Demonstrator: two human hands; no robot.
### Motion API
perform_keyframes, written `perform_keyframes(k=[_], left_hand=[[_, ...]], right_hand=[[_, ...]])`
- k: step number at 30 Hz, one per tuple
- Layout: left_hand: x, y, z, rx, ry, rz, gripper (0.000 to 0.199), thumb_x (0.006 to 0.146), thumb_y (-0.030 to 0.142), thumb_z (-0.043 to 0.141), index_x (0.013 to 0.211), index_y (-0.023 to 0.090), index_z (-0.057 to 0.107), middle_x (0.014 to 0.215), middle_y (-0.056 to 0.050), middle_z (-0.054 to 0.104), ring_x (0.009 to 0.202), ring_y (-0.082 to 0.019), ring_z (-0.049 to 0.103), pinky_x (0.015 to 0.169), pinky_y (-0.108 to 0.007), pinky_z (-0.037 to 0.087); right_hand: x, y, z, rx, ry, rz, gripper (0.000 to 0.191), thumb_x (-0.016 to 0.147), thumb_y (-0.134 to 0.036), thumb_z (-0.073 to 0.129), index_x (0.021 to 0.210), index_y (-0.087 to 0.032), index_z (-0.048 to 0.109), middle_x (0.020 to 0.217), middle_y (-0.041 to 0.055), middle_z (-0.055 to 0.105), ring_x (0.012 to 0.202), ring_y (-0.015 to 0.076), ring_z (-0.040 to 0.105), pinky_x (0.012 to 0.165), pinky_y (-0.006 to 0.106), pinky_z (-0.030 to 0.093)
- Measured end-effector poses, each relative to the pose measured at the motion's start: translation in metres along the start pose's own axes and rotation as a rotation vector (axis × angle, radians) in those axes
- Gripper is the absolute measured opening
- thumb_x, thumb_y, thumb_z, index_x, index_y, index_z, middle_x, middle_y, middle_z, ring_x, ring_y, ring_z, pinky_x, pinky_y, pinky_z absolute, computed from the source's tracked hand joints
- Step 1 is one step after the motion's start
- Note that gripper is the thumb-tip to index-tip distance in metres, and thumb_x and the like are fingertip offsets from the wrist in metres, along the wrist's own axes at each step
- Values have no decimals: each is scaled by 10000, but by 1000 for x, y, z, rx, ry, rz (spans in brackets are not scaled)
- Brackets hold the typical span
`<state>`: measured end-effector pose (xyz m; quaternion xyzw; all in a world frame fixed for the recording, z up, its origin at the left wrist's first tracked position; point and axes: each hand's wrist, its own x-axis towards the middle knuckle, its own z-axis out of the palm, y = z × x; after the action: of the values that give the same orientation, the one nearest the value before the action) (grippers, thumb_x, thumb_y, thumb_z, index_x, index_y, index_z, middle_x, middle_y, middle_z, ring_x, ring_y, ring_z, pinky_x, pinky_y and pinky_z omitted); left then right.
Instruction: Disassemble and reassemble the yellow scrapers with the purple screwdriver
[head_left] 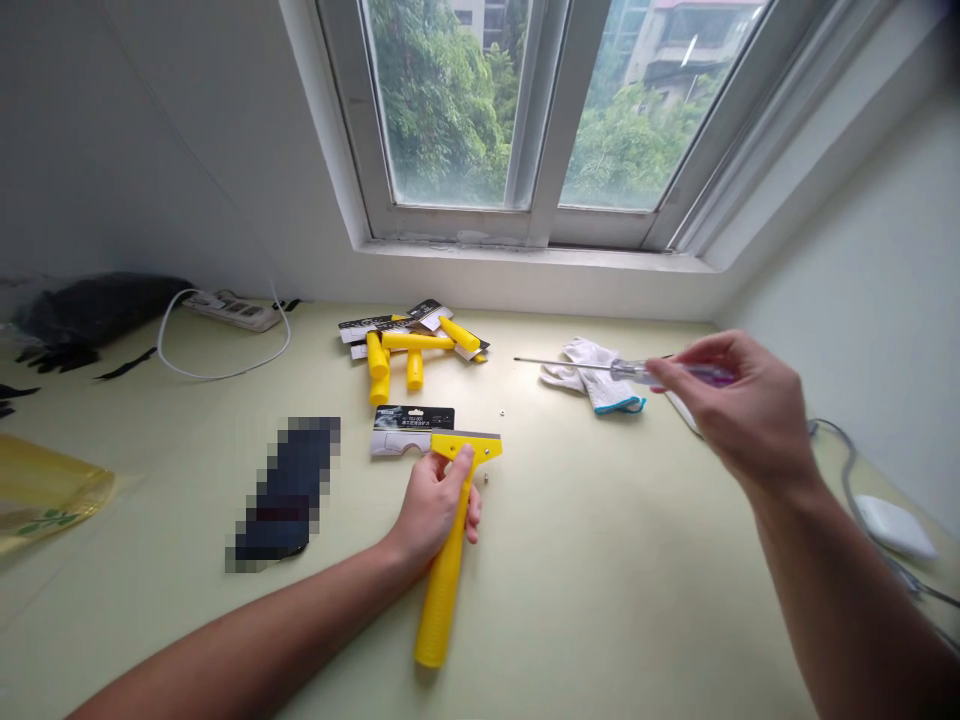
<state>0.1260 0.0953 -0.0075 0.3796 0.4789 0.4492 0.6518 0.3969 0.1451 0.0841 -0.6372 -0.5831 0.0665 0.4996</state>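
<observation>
L hand (433, 510) is clamping yellow plastic scraper (444, 590); R hand (724, 405) is gripping screwdriver (622, 370) (prob. a tester type) over the desk (600, 570).

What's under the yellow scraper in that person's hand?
The pale green desk shows around the yellow scraper; a printed card sits by its head. What lies directly beneath the scraper and left hand is covered.

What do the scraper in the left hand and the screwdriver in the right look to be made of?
The scraper looks like moulded yellow plastic: opaque, smooth and slightly glossy. The thin grey strip along its head is probably metal. The screwdriver's shaft looks like bright steel, judging by its grey sheen, and its see-through handle is probably clear plastic.
</observation>
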Motion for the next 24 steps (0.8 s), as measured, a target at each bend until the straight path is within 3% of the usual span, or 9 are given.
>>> perform_keyframes(k=[4,10,13,16,24], left_hand=[[0,-1,0,-25,-13,-6,424,836,560,555,953,155,503,432,57,501,317,-97,448,307,-185,394],[0,-2,-1,-48,-16,3,431,831,566,558,957,158,501,431,55,506,318,-97,447,311,-186,396],[1,-3,-2,-42,-11,4,437,835,570,548,966,156,500,435,49,516,319,-98,447,311,-187,396],[1,-4,-2,-39,-11,1,432,833,569,551,956,158,500,436,47,517,321,-97,444,313,-190,401],[1,-1,0,-10,-13,-7,380,857,544,539,909,170,488,435,61,493,327,-92,435,313,-192,413]], right_hand=[[-50,24,12,-97,-21,-114,225,786,-394,695,762,-203,578,837,26,631,808,197,626,761,358,497],[-98,39,38,-164,-192,-261,172,860,-303,609,735,-208,538,830,34,530,739,169,560,664,304,493],[-106,43,46,-188,-274,-278,85,890,-277,559,911,-199,586,969,70,520,833,182,573,738,315,511],[-109,48,50,-248,-316,-327,215,904,-253,528,1104,-194,578,1109,104,519,988,220,561,876,364,488],[-94,45,43,-448,-408,-376,174,876,-266,553,1022,-200,620,998,83,627,925,250,568,820,404,461]])
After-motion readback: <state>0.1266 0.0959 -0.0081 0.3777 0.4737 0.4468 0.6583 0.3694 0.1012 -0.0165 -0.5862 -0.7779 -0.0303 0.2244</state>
